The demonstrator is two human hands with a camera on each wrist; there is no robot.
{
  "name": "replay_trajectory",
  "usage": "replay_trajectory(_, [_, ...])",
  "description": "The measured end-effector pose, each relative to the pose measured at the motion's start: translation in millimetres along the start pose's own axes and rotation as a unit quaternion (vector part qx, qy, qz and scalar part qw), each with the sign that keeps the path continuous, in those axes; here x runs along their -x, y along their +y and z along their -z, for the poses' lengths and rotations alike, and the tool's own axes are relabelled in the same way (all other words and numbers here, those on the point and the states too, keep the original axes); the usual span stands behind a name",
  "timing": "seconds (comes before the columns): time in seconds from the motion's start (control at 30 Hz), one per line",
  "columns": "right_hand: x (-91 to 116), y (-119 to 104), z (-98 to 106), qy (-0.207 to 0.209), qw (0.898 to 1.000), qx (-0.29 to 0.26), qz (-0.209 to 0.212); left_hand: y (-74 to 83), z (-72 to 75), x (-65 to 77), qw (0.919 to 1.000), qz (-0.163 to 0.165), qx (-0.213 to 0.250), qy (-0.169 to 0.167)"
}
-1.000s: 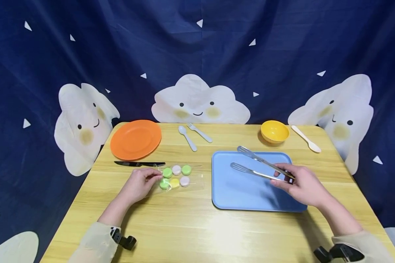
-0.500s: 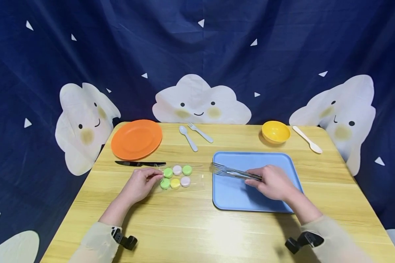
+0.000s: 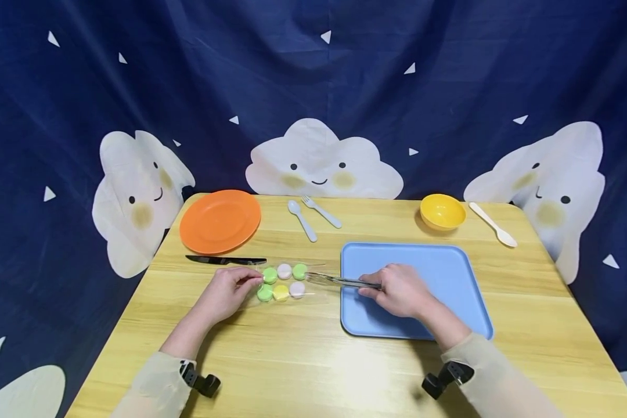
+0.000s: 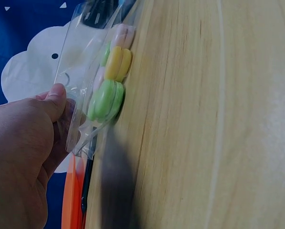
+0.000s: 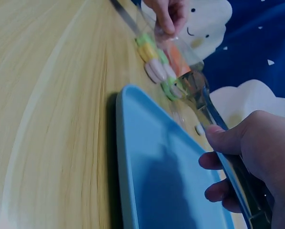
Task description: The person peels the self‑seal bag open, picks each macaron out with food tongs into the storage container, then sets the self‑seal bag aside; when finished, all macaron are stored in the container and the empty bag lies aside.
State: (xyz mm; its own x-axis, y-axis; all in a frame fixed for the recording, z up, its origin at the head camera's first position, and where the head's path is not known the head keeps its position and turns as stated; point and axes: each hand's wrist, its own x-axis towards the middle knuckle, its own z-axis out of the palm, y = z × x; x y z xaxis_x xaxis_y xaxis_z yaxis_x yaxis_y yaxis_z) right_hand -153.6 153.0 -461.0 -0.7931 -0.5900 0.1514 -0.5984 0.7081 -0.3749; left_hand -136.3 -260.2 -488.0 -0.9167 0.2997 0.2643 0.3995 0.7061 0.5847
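Note:
Several macarons (image 3: 280, 292) in green, yellow and pale lilac lie in two rows within a clear plastic bag. My left hand (image 3: 233, 290) pinches the bag's (image 4: 75, 98) left edge between thumb and fingers. Metal tongs (image 3: 345, 281) are gripped in my right hand (image 3: 399, 290), over the left part of a blue tray (image 3: 439, 261). Their slotted tips reach past the tray's left rim to the right end of the macarons; whether they touch cannot be told. In the right wrist view the tongs (image 5: 228, 157) look nearly pressed together, with nothing seen between their tips.
An orange plate (image 3: 220, 220) stands at the back left, a black knife (image 3: 224, 259) in front of it. Behind the bag lie a grey spoon (image 3: 303, 222) and a grey fork (image 3: 322, 212). At the back right are a yellow bowl (image 3: 443, 212) and a white spoon (image 3: 493, 225).
My right hand has moved left with the tongs, from above the tray's right side to the macarons, and the tongs' arms have come together. The left hand keeps its hold on the bag.

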Motion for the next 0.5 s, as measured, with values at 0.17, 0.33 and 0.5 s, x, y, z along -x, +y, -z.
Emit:
replay_trajectory(0.17, [-10.5,-5.3,-3.6,0.01,1.0,-0.017,0.006,0.4,-0.3,-1.3,1.0,0.002,-0.001,-0.003])
replay_trajectory(0.33, [-19.5,-4.5,-8.6,0.02,0.999,-0.024,0.015,0.3,-0.3,-1.9,1.0,-0.002,0.001,-0.003])
replay_trajectory(0.5, [-26.6,-3.1,-10.0,0.003,0.999,-0.03,0.021,0.7,0.9,-1.7,1.0,-0.006,0.001,-0.002])
